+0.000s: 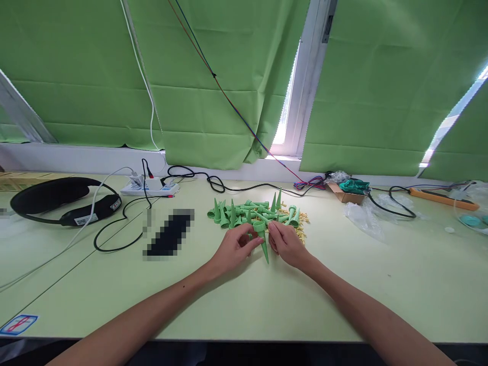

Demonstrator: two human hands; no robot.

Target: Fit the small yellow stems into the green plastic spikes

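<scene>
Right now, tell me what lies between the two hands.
In the head view, a green cone, tip down, held by the left hand; the right hand is close beside it. More cones lie behind.

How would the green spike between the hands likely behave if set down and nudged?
The green spike would probably roll in a curve, given its wide round end and tapering body. It looks like moulded plastic, so likely light, and its straight outline suggests stiff, not floppy.

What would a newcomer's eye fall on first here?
Probably the heap of green spikes near the centre, with small yellow pieces lying along its right side. Just in front, the left hand pinches one green spike, point down, with the right hand close beside it. Behind, large green blinds span the upper view.
</scene>
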